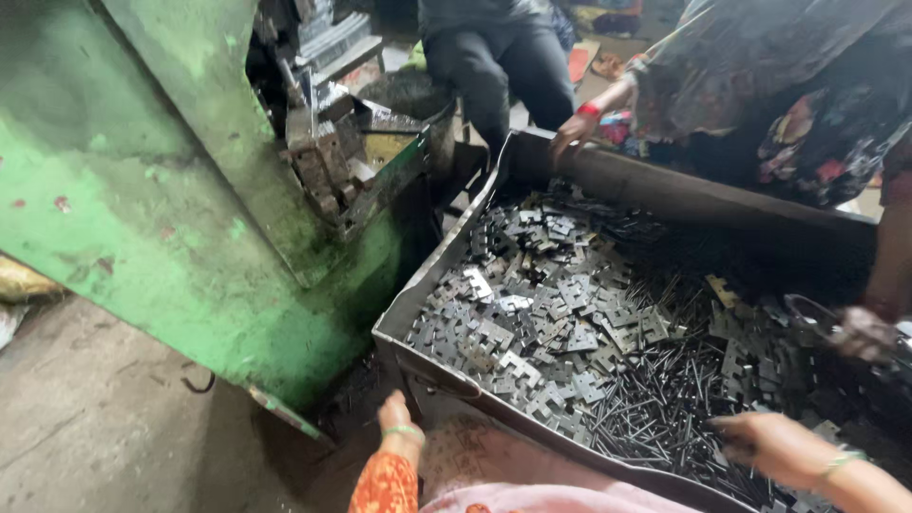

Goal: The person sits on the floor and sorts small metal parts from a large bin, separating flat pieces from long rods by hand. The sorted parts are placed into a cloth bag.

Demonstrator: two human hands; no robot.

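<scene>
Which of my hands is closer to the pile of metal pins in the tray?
Right. The right hand hovers over the metal pins inside the tray; the left hand is outside its near wall.

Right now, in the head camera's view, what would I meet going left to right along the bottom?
Concrete floor → green machine → left hand → metal tray's near rim → flat metal pieces → thin metal pins → right hand.

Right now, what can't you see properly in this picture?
Head view:
- Left hand: fingers hidden behind the tray edge.
- Right hand: blurred over the metal pins; grip unclear.
- Another person's hand: blurred, its object unclear.
- Green machine: top cut off.
</scene>
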